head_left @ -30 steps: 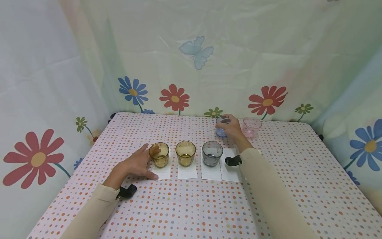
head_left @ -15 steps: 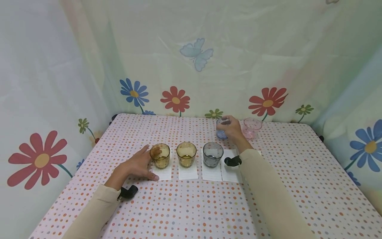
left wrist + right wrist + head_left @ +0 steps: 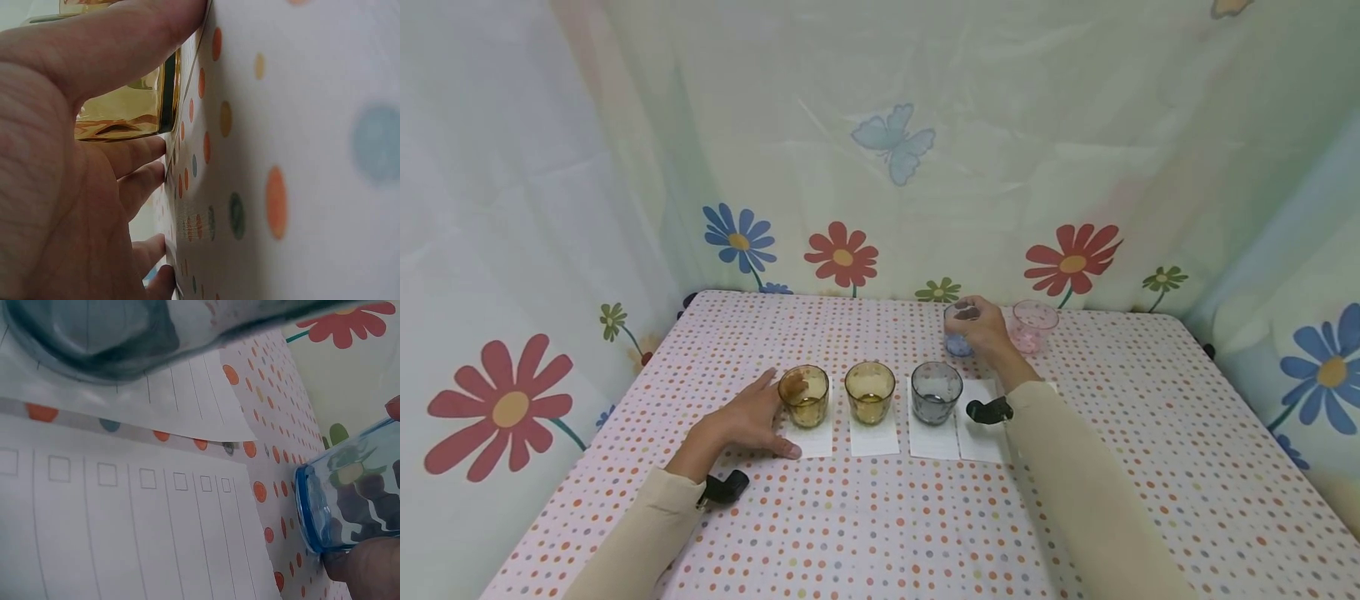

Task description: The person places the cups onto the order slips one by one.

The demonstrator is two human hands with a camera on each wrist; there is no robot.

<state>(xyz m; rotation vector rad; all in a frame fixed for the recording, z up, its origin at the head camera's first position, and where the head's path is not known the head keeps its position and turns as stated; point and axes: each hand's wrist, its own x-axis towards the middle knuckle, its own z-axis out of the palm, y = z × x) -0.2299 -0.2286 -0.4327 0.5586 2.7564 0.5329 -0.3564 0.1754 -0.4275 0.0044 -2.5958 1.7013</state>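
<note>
At the back of the table my right hand (image 3: 985, 327) grips a blue-tinted glass (image 3: 958, 346), its fingers around the sides. The right wrist view has this blue glass (image 3: 322, 512) at its right edge, a finger against its near side and darker fingers visible through it. My left hand (image 3: 748, 417) rests on the table with fingers spread and thumb out, just left of an amber glass (image 3: 806, 410). In the left wrist view that amber glass (image 3: 119, 112) stands behind the thumb, and the fingertips touch the cloth.
A second amber glass (image 3: 870, 407) and a grey glass (image 3: 936, 407) continue the row, standing on white paper sheets (image 3: 874, 443). A further paper sheet (image 3: 985, 448) lies right of them. Behind the right forearm is a pink glass (image 3: 1034, 321). A flowered curtain (image 3: 775, 150) closes the back.
The whole scene sits slightly lower in the head view, as the camera has tilted. Both hands and all the glasses keep their places on the table.
</note>
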